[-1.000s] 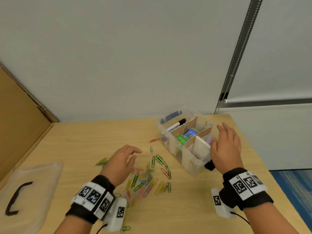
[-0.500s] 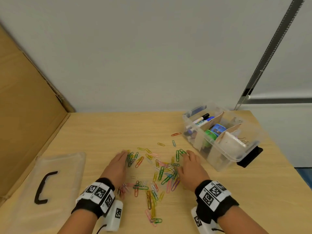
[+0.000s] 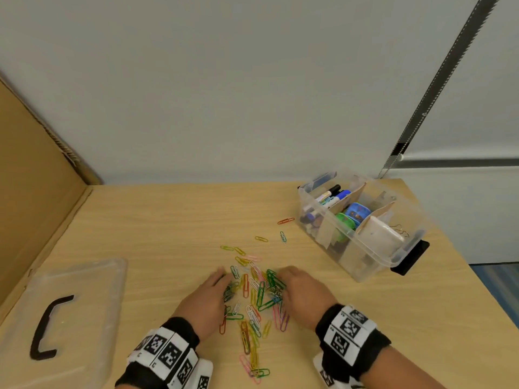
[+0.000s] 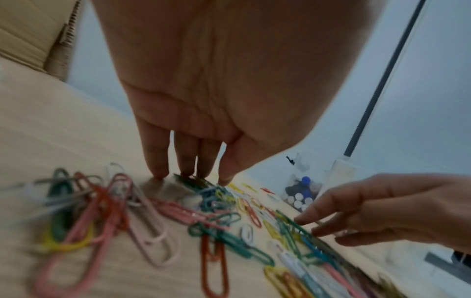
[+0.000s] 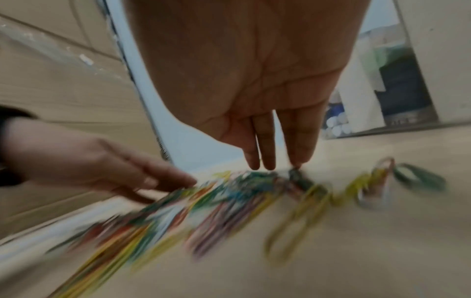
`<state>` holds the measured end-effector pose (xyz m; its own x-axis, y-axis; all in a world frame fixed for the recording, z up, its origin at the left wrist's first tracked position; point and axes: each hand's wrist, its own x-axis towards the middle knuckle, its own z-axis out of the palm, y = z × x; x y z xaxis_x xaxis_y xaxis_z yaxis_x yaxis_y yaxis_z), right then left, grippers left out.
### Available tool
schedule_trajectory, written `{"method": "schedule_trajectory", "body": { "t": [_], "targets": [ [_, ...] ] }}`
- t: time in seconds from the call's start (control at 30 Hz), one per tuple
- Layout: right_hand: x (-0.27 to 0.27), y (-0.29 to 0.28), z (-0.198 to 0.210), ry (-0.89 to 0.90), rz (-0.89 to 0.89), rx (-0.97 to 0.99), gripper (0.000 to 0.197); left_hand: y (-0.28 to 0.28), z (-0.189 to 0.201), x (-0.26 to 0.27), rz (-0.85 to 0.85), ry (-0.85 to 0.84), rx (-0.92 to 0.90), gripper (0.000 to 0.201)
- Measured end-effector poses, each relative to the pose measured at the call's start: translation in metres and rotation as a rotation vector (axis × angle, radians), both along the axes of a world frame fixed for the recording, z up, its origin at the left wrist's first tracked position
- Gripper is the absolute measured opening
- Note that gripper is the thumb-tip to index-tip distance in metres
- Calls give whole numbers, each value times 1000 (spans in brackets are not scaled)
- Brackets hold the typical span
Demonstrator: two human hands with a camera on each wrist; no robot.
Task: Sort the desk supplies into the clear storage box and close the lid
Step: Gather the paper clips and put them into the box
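Several coloured paper clips [image 3: 254, 301] lie scattered on the wooden desk in front of me. My left hand [image 3: 209, 300] rests palm down at the pile's left edge, straight fingers [image 4: 155, 159] touching the desk and clips. My right hand [image 3: 302, 293] does the same at the right edge, its fingertips [image 5: 265, 161] on the clips [image 5: 229, 193]. Neither hand grips anything. The clear storage box [image 3: 362, 220] stands open at the far right, with markers, small tins and a white block between cardboard dividers. Its clear lid [image 3: 64, 318] with a black handle lies at the near left.
A cardboard panel [image 3: 31, 178] stands along the left side of the desk [image 3: 168, 220]. A few stray clips [image 3: 285, 220] lie between the pile and the box. A black object [image 3: 412, 256] sticks out from behind the box. The desk's right edge drops off beyond the box.
My right hand has come from the box down to the clip pile. Both hands have drawn inward, pushing the clips into a tighter heap between them.
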<state>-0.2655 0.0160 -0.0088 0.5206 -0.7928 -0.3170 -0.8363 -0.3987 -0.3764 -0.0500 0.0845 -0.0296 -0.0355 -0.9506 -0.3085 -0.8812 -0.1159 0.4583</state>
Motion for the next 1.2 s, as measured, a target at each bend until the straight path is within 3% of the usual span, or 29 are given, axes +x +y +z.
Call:
{"method": "schedule_trajectory", "body": {
  "t": [0.17,0.37,0.53,0.63,0.77,0.9,1.07,1.2],
  "targets": [
    [19,-67,4,-40,-49,-88,47,-9,14,12,88,25,-60,62],
    [46,-125,-17,135,-171,25,63,-46,24,15,78,-53,-31,66],
    [59,-99,-17,164,-134,82,74,-74,15,8,28,-46,108,64],
    [47,-62,-15,121,-30,86,78,-63,11,-4,-28,-62,142,62],
    [19,-25,-6,132,84,72,69,-32,13,-18,-132,-95,205,70],
    [27,-42,6,65,64,-26,50,-41,27,-21,-92,-128,144,72],
    [54,-84,-5,92,115,18,68,-92,29,-23,-124,-200,128,72],
    [50,-68,-9,181,216,62,72,-86,22,-22,-172,-273,184,70]
  ]
}}
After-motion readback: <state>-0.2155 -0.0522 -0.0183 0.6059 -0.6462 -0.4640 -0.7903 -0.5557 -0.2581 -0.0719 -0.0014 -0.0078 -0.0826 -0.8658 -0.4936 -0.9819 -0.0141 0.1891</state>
